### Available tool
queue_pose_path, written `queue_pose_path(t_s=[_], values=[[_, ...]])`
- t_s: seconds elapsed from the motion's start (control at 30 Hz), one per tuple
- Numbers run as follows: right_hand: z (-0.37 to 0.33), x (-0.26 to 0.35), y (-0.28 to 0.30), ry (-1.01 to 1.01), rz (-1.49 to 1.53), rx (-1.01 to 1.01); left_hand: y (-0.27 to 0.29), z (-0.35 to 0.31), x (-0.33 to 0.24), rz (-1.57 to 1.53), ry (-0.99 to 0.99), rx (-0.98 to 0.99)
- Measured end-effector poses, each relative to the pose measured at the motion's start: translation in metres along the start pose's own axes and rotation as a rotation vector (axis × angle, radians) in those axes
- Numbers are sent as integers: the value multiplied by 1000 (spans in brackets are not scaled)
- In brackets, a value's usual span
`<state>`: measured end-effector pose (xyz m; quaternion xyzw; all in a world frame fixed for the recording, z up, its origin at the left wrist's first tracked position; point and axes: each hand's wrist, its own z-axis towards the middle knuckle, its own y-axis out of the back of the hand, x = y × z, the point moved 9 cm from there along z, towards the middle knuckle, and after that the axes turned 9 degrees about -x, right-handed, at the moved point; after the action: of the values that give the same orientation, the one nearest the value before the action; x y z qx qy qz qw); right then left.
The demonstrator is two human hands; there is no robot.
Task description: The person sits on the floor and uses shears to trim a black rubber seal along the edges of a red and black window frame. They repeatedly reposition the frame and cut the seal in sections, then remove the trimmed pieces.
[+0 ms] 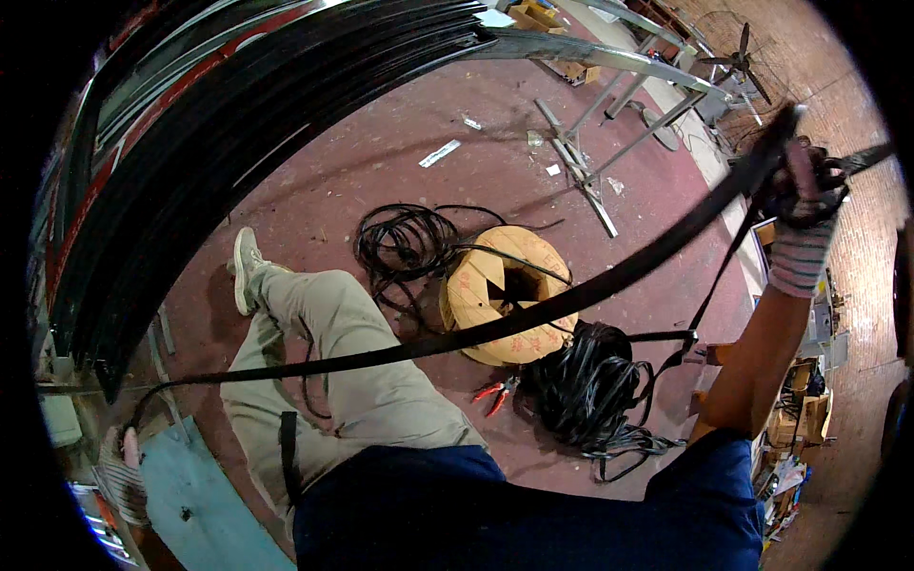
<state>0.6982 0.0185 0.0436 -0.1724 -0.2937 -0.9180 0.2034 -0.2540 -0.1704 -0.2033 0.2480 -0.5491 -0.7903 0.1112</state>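
Note:
A long black flexible strip [457, 338] bows across the view in front of my body, from far left to upper right. My right hand [807, 190], in a striped glove with dark fingers, is raised with its fingers wrapped round the strip. A thinner black length hangs from that hand toward a tangled heap of black strip [590, 385] on the floor. At the lower left my left hand [124, 476], also in a striped glove, is closed on the strip's other end, though its fingers are partly in shadow.
A stack of long black bars [238, 124] fills the upper left. Beside my legs are a brown-wrapped coil [466, 300], loose black cable [405, 238] and red-handled pliers [497, 395]. A blue-grey panel [209, 504] is near my left hand; a metal stand [590, 181] stands farther off.

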Motion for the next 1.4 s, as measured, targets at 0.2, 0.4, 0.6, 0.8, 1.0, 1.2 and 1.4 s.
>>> queue_pose_path(t_s=[0.2,0.4,0.6,0.8,1.0,1.2,1.4], values=[[-161,-54,-130,-669,346,294,-6,-43,-136,-383,-325,255],[-292,24,-227,-859,394,573,-11,-78,-278,-596,-335,547],[-375,163,-263,-1084,833,911,-54,-126,-361,-692,-553,793],[-377,227,-272,-545,784,1220,-78,-142,-366,-486,-614,885],[-375,173,-263,-689,700,1082,-75,-108,-309,-422,-441,868],[-377,171,-263,-1037,837,1078,-62,-76,-275,-629,-183,693],[-384,186,-266,-885,703,1171,-62,-85,-285,-1260,-2,491]])
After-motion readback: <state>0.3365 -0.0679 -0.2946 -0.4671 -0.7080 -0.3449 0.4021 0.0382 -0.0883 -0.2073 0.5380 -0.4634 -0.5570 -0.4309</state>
